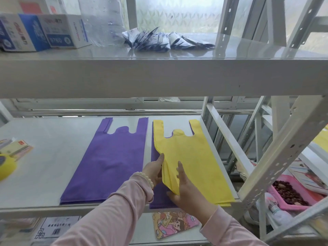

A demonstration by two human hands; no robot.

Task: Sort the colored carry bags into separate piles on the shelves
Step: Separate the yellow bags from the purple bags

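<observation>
On the far left of the middle shelf (44, 157) lie a yellow tape dispenser (5, 167) and, just behind it, a wrapped pack of sticky notes (16, 148). On the upper shelf (159, 75) stand white and blue boxes (40, 32) at the left and a heap of dark folded packets (163, 40) near the centre.

Further right on the middle shelf, a purple carry bag pile (110, 162) lies flat, handles pointing to the back. Just beside it is a second stack, where a purple bag (156, 201) shows at the bottom with a yellow carry bag (195, 162) on top of it.

The left hand (153, 172), in a pink sleeve with a pale bead bracelet (147, 178), has its grip under the yellow bag's left edge, fingers tucked behind the lifted fabric. The right hand (184, 190) pinches the same folded-up edge nearer the bag's bottom, thumb below and fingers laid on top. That edge is raised off the purple bag, while the rest of the yellow bag lies flat, reaching to the shelf's right rim.

Below, on the lower shelf, a cartoon-printed pad (174, 224) lies. At the far right, a pink basket (298, 197) holds small dark reddish-brown pieces.
</observation>
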